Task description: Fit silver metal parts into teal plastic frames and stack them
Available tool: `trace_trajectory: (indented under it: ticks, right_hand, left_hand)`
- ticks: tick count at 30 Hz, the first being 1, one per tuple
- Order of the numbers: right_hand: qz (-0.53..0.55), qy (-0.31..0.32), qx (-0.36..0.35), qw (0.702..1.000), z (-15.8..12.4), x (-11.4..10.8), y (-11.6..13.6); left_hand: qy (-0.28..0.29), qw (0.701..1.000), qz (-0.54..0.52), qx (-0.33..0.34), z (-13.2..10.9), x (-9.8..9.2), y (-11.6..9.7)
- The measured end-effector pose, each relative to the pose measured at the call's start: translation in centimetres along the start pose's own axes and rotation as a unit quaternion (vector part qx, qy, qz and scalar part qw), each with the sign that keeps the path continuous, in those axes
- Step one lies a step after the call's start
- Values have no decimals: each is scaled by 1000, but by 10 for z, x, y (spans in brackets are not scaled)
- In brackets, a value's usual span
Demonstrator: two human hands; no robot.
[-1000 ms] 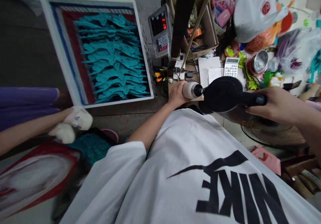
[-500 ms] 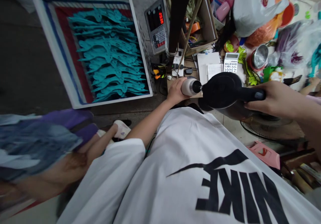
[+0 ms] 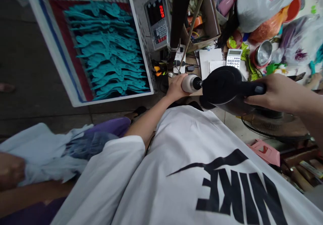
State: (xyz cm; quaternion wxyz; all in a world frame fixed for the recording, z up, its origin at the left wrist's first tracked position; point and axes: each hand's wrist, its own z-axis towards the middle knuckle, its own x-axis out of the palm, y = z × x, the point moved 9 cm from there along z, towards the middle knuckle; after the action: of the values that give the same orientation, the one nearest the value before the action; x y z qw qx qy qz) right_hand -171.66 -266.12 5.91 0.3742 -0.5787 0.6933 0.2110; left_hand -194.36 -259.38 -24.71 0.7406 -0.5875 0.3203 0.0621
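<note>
The white bottle (image 3: 189,83) with a black neck is gripped in the left hand (image 3: 175,88), its fingers wrapped around the bottle's body. The right hand (image 3: 277,92) is closed around the black handle (image 3: 253,89) of a dark round vessel (image 3: 220,85), probably a kettle, though its shape is hard to judge from above. The bottle's neck appears to be touching the vessel's rim, and both are held up in front of the white shirt (image 3: 202,157).

On the far side, a power strip (image 3: 179,55), papers (image 3: 210,62) and a calculator (image 3: 234,58) are laid out. A white-framed tray (image 3: 113,99) of teal cut shapes (image 3: 108,50) is set far left, with a digital scale (image 3: 157,19) beside it. Near left, another person's blurred hand (image 3: 8,169) is seen by a pale cloth (image 3: 42,154).

A spill or drop could be caused by the neck sliding off the rim, or by the vessel's weight loosening the right hand's grip. The power strip and papers would then be at risk. The left arm could also be jolted by a knock from the other person.
</note>
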Motion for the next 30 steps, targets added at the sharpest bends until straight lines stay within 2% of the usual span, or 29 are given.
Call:
trace_trajectory:
  ticks: [7,21,26,30]
  right_hand:
    - [-12,7,0,1000,5,0,1]
    - [-45,14,-27,999,15,-4,27]
    - [-35,11,-30,999,18,-7,32]
    - [-46,17,-19,999,20,-7,35]
  left_hand:
    - [5,1000,-20,9,-4,0,2]
    - [-39,999,-34,-8,-15,-10,4]
    - [-51,997,-51,-2,-17,-6,12]
    - [-55,996,-69,-30,-25,2,18]
